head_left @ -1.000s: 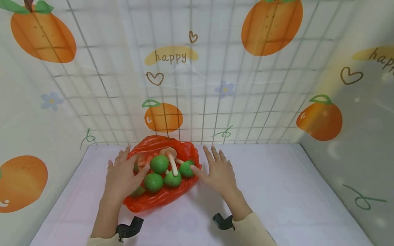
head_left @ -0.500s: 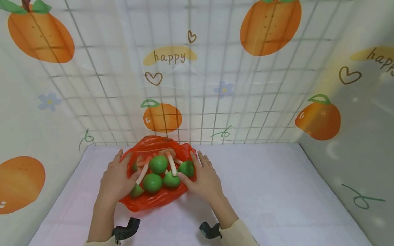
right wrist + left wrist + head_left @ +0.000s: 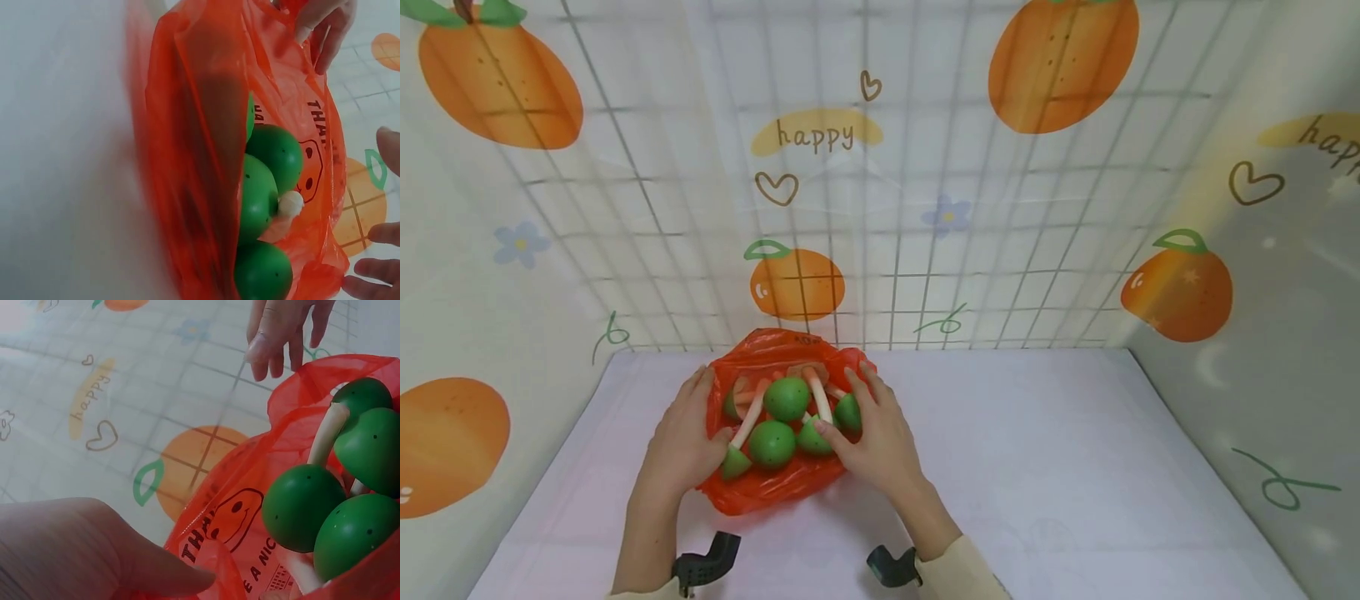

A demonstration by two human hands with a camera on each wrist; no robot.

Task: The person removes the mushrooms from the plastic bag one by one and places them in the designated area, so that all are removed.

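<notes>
An open red plastic bag (image 3: 741,497) with printed lettering lies on the left half of the table. Inside are several green-capped mushrooms (image 3: 772,444) with dark specks and pale stems; they look like toys. My left hand (image 3: 681,442) rests along the bag's left rim, its thumb over the edge, as the left wrist view shows. On the opposite side, my right hand (image 3: 880,442) touches the right rim. Its fingers are spread, and the thumb reaches over a green cap. Some fingertips are hidden by the bag. The right wrist view shows the caps (image 3: 275,156) packed together behind the plastic.
The pale table (image 3: 1037,467) extends to the right of the bag. A patterned curtain (image 3: 955,258) with printed oranges hangs over a wire grid at the back and along both sides. A black camera mount (image 3: 707,562) sits at each wrist.
My right hand has moved left from beside the bag onto its right rim, pushing that side inward. My left hand has shifted slightly outward from over the mushrooms to the left rim.
</notes>
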